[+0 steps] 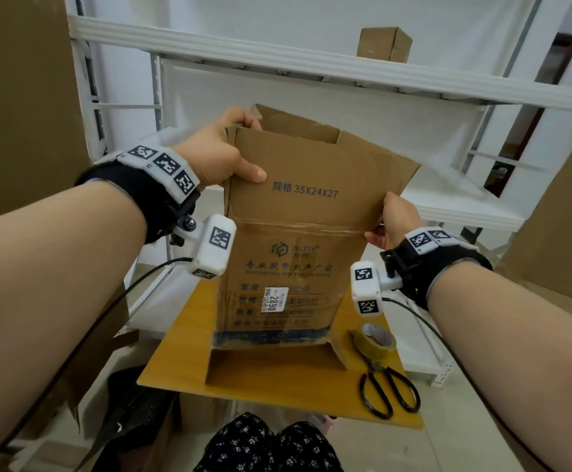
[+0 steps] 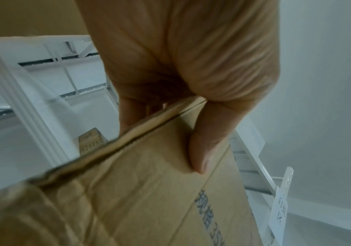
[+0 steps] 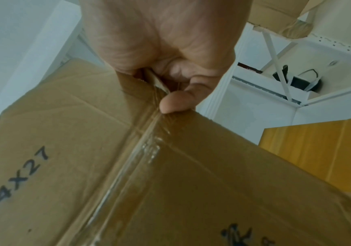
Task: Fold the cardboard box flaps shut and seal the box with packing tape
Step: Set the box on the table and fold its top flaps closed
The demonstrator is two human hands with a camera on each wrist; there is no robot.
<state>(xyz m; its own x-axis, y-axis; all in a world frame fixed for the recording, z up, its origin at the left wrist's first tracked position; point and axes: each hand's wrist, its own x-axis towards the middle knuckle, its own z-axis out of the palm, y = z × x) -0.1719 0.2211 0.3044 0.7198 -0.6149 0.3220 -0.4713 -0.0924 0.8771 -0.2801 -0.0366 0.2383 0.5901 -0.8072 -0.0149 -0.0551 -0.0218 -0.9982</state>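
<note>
Cardboard box (image 1: pixel 288 240) flattened, stood upright on wooden table (image 1: pixel 175 366), long axis vertical, flaps up. Left hand (image 1: pixel 219 151) pinches its upper left corner; right hand (image 1: pixel 397 221) pinches right edge at taped crease. Tape roll (image 1: pixel 374 338) and scissors (image 1: pixel 388 391) lie right.

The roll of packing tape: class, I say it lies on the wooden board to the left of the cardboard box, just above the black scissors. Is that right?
Not quite. The roll of packing tape lies to the right of the cardboard box, not the left. The rest holds: it rests on the wooden board, just above the black scissors. The head view shows it.
</note>
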